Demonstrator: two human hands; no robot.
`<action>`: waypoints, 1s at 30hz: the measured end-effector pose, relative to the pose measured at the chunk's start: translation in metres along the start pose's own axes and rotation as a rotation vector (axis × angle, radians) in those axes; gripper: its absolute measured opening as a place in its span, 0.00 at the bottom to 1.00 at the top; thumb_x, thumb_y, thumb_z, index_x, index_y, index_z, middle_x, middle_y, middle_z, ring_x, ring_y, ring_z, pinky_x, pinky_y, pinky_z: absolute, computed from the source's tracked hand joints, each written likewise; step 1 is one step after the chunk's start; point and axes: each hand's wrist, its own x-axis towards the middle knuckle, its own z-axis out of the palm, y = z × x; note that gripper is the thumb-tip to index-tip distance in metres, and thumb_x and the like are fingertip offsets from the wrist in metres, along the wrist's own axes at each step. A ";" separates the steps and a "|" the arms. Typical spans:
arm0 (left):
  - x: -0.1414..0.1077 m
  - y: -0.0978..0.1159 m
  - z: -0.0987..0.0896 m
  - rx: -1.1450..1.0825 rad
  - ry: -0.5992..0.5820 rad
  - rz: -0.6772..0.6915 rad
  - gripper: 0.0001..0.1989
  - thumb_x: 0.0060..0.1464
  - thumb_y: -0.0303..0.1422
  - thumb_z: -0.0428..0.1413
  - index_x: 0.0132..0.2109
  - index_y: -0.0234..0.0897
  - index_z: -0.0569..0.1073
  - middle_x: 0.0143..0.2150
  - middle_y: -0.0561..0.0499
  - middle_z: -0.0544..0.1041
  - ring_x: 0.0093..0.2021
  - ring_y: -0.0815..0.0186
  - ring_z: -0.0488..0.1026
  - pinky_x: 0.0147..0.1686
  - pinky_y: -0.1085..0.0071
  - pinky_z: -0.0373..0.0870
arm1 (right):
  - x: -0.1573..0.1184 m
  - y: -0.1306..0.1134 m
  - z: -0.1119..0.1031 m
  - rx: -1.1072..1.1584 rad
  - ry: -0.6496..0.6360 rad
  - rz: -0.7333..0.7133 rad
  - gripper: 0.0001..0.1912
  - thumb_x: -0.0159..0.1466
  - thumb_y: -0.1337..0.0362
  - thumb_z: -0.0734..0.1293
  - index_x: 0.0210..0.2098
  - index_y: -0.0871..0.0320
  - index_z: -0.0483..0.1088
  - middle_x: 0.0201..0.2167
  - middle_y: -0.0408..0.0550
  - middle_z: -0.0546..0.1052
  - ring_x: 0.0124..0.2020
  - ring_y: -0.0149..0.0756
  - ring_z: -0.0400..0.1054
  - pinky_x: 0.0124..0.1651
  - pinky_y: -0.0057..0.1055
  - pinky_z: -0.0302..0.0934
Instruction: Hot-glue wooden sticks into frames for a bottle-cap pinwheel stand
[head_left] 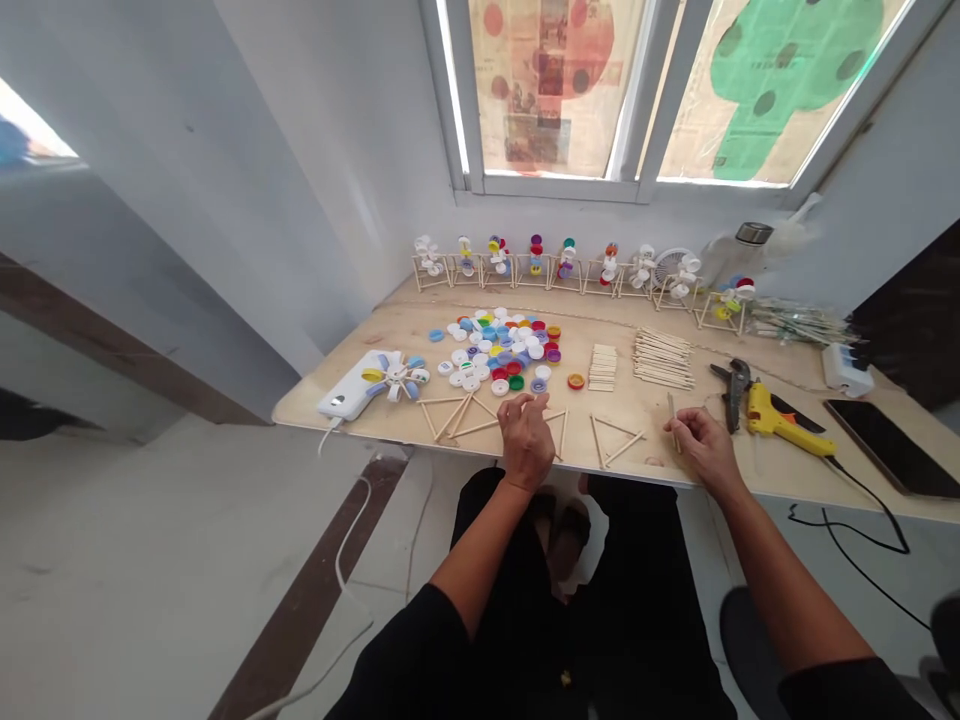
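Note:
In my right hand (705, 448), thumb and fingers pinch a short wooden stick (673, 420) held above the table. My left hand (526, 440) is curled closed at the table's front edge, over part of a stick triangle (562, 435); what its fingers hold, if anything, is hidden. Between my hands lies another triangle of sticks (616, 440), with more stick frames (450, 418) left of my left hand. Beyond them are a short stack of sticks (602, 367), a larger stick pile (664, 358) and a heap of coloured bottle caps (502, 345).
A yellow glue gun (787, 425), black pliers-like tool (733, 390) and phone (896, 445) lie at right. A cap wheel (397, 378) rests by a white corded box (352, 388) at left. Several cap wheels on stick stands (536, 265) line the back, near a bottle (752, 245).

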 end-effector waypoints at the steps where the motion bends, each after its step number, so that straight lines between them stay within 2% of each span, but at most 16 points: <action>1: 0.000 0.000 0.000 -0.002 -0.004 0.002 0.18 0.54 0.19 0.44 0.50 0.31 0.68 0.39 0.43 0.75 0.49 0.57 0.67 0.51 0.57 0.58 | 0.000 -0.001 0.000 0.000 0.003 0.001 0.19 0.54 0.48 0.66 0.33 0.58 0.65 0.26 0.46 0.73 0.20 0.27 0.57 0.22 0.27 0.52; 10: 0.004 -0.002 -0.007 -0.077 -0.027 0.004 0.21 0.50 0.16 0.43 0.47 0.34 0.71 0.37 0.45 0.77 0.47 0.57 0.69 0.49 0.57 0.58 | -0.003 -0.008 0.002 -0.017 0.035 0.054 0.20 0.54 0.46 0.66 0.33 0.57 0.63 0.26 0.45 0.73 0.19 0.27 0.57 0.21 0.27 0.52; 18: 0.006 -0.006 -0.017 -0.159 -0.165 0.119 0.14 0.53 0.18 0.44 0.37 0.36 0.72 0.31 0.49 0.76 0.43 0.59 0.70 0.49 0.56 0.57 | -0.005 -0.018 0.007 -0.044 0.110 0.134 0.18 0.53 0.49 0.68 0.32 0.56 0.64 0.26 0.45 0.74 0.20 0.27 0.59 0.22 0.27 0.52; 26: 0.007 -0.007 -0.020 -0.166 -0.254 0.146 0.13 0.53 0.19 0.45 0.33 0.37 0.72 0.27 0.49 0.74 0.39 0.60 0.70 0.50 0.53 0.56 | -0.003 -0.020 0.011 -0.025 0.158 0.154 0.18 0.52 0.49 0.68 0.31 0.57 0.64 0.25 0.45 0.74 0.21 0.28 0.61 0.22 0.26 0.53; 30: 0.006 -0.007 -0.019 -0.167 -0.268 0.191 0.13 0.52 0.18 0.46 0.33 0.37 0.71 0.27 0.50 0.74 0.38 0.61 0.70 0.50 0.54 0.56 | -0.002 -0.020 0.011 -0.020 0.149 0.142 0.17 0.52 0.50 0.68 0.30 0.57 0.65 0.25 0.45 0.75 0.19 0.26 0.58 0.21 0.26 0.51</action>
